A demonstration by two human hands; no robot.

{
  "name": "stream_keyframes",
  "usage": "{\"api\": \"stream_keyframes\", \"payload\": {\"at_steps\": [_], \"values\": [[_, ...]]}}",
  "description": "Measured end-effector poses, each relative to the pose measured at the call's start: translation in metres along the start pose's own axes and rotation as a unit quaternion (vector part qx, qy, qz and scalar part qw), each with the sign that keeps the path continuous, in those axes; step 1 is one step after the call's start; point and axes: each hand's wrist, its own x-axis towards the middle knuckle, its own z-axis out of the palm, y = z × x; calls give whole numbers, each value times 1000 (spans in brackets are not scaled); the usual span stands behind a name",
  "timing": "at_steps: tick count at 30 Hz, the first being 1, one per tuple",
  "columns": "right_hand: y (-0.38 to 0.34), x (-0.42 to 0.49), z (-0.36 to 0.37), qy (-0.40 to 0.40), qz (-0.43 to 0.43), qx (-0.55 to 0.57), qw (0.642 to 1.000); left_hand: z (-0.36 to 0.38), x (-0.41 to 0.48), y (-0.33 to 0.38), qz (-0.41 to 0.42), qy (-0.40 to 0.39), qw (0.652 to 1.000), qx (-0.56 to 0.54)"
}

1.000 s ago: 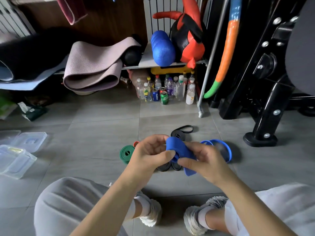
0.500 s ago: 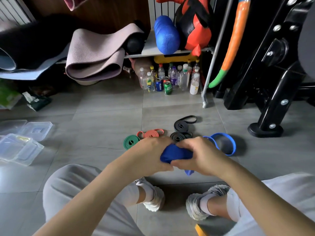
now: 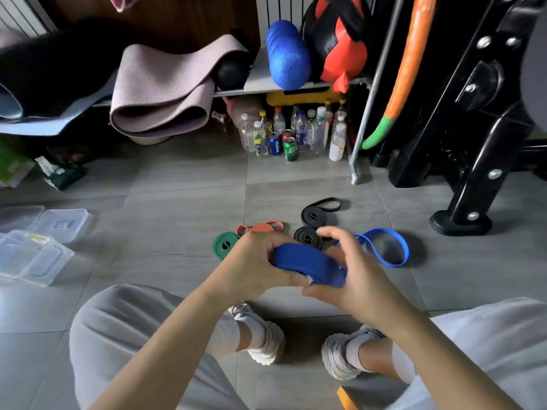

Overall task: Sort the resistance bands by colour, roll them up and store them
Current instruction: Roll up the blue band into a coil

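Here, the left hand and the right hand both clasp a wide, dark blue rubber resistance band, coiled into a thick roll and held above the grey tiled floor in front of the knees; each hand's fingers curl round one end. On the floor beyond lie a rolled green band, a loose orange band, two coiled black bands and a thin blue loop; clear plastic boxes sit well apart at the left.
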Motion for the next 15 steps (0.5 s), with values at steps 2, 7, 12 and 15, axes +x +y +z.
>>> {"api": "stream_keyframes", "payload": {"at_steps": [2, 7, 12, 15], "values": [[1, 0, -6, -4, 19, 30, 999, 1, -2, 2, -13, -17, 1000, -7], [-9, 1, -11, -19, 2, 80, 997, 8, -6, 0, 13, 13, 991, -129], [-2, -2, 3, 1, -13, 192, 981, 37, -7, -20, -1, 56, 940, -337], [7, -2, 6, 1, -9, 180, 984, 51, -10, -29, -13, 31, 911, -411]]}}
